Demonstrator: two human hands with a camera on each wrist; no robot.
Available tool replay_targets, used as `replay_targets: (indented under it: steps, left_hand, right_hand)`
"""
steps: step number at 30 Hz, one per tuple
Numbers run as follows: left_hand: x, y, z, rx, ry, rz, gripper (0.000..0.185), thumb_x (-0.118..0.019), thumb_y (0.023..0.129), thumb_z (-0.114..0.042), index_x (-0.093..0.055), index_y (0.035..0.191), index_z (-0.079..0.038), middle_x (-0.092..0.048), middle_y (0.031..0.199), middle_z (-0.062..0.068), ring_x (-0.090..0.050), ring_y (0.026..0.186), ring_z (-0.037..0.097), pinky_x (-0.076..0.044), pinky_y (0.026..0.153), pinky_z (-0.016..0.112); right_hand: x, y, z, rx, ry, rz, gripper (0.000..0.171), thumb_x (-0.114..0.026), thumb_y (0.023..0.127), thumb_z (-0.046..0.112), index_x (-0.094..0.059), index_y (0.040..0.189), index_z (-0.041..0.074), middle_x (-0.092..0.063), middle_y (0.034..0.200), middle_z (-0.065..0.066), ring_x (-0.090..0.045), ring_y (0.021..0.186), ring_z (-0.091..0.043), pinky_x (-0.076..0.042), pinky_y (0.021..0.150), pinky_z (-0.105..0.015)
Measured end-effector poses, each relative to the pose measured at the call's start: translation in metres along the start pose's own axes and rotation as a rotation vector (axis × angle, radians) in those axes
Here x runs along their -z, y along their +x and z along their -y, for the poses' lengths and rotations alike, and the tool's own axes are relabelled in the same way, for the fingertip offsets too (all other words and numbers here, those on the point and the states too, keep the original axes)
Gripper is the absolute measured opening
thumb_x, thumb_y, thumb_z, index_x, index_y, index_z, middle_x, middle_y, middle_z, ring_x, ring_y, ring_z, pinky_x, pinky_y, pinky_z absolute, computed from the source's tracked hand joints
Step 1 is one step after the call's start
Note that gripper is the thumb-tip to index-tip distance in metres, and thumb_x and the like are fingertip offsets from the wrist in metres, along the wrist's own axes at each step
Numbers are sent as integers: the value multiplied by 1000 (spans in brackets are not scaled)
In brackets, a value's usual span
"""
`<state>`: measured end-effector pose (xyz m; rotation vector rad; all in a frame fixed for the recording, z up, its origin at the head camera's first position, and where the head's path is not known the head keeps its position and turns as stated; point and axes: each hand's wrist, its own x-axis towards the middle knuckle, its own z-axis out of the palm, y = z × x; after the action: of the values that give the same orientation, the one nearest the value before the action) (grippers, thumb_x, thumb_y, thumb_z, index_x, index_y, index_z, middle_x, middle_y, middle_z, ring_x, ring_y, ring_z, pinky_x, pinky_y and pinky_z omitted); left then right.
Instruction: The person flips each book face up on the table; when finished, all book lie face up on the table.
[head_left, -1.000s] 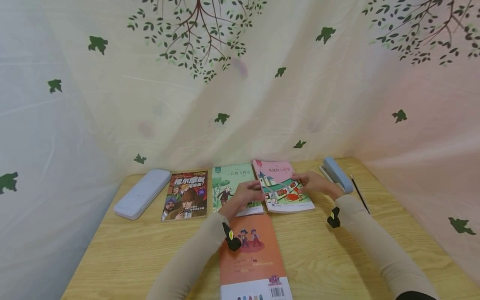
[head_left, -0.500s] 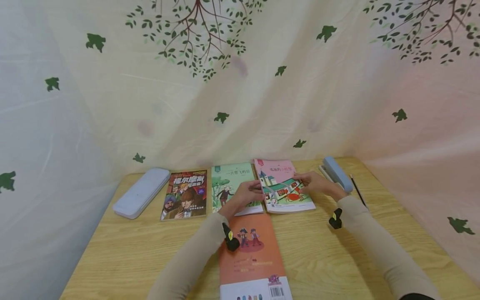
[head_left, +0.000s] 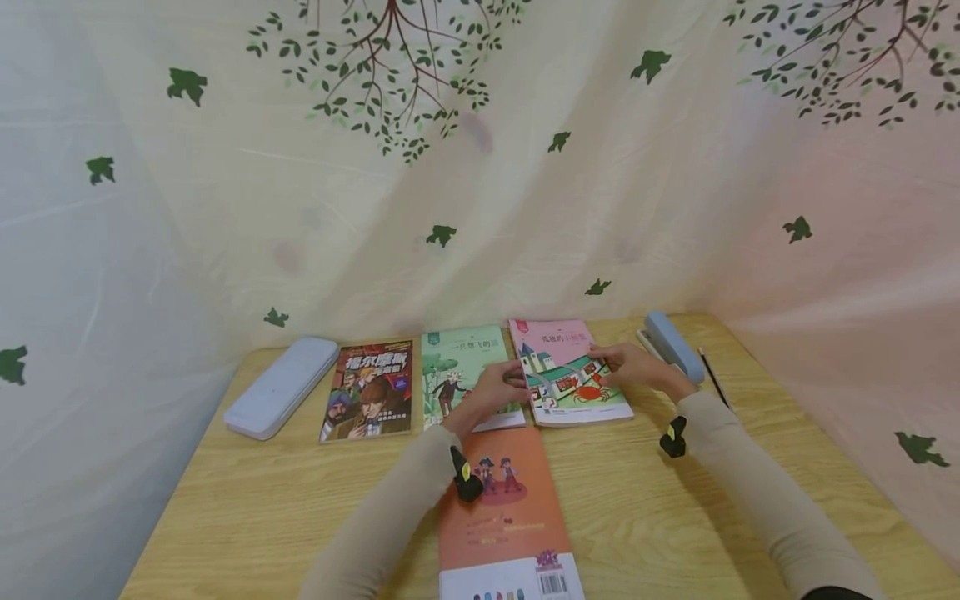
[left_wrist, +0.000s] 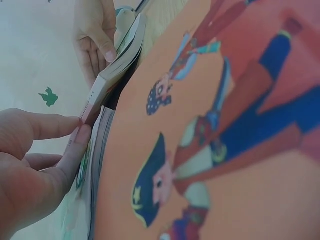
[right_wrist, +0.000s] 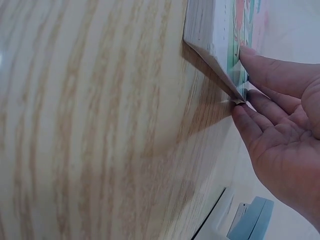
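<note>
A pink picture book [head_left: 572, 372] lies at the back of the wooden table [head_left: 262, 500]. My left hand [head_left: 517, 379] pinches its left edge, thumb and finger on the spine side [left_wrist: 87, 107]. My right hand [head_left: 600, 360] grips the right edge, thumb on the cover and fingers under the book's edge [right_wrist: 239, 97], which is raised a little off the table [right_wrist: 100, 125]. In the left wrist view the right hand [left_wrist: 95, 35] shows on the book's far side. A green book [head_left: 461, 362] lies just left of it, partly under my left hand.
An orange book [head_left: 502, 508] lies in front, under my left forearm. A dark-covered book [head_left: 369, 390] and a pale blue case [head_left: 283, 386] are to the left. A blue stapler [head_left: 675, 343] and a pencil [head_left: 718, 386] lie at the right, before a leaf-print curtain [head_left: 480, 167].
The pink book has edged slightly to the right between my two hands. Both hands keep their hold on its edges.
</note>
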<state>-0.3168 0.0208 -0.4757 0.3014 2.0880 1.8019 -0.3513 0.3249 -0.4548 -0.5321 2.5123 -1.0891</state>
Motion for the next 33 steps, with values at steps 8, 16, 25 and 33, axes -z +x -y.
replay_targets:
  steps: [8,16,25,33]
  left_hand:
    - [-3,2,-1,-5,57,-31,66,-69,90,7,-46,152,-2,-63,133,20,-65,116,29,-62,90,32]
    - [-7,-1,-4,-42,101,-50,63,-69,87,11,-50,146,4,-67,125,24,-67,109,28,-63,86,32]
    - [-10,-1,-7,-34,149,-86,66,-69,87,9,-46,148,7,-59,141,25,-58,129,36,-58,101,39]
    - [-12,0,-10,-14,186,-116,62,-70,87,7,-50,146,5,-61,139,23,-59,128,34,-56,104,40]
  right_hand:
    - [1,1,-3,-9,3,2,66,-66,94,-1,-37,153,-8,-20,163,-30,-15,151,-52,-30,119,-64]
    - [1,2,-6,-4,32,5,66,-66,93,-4,-37,152,-9,-19,163,-30,-17,151,-51,-31,119,-63]
    - [1,5,-8,-12,32,0,65,-68,92,-4,-40,151,-8,-20,163,-31,-16,151,-52,-34,117,-63]
    - [2,6,-9,-14,19,-10,65,-68,91,-4,-41,151,-7,-21,163,-30,-16,151,-52,-35,117,-62]
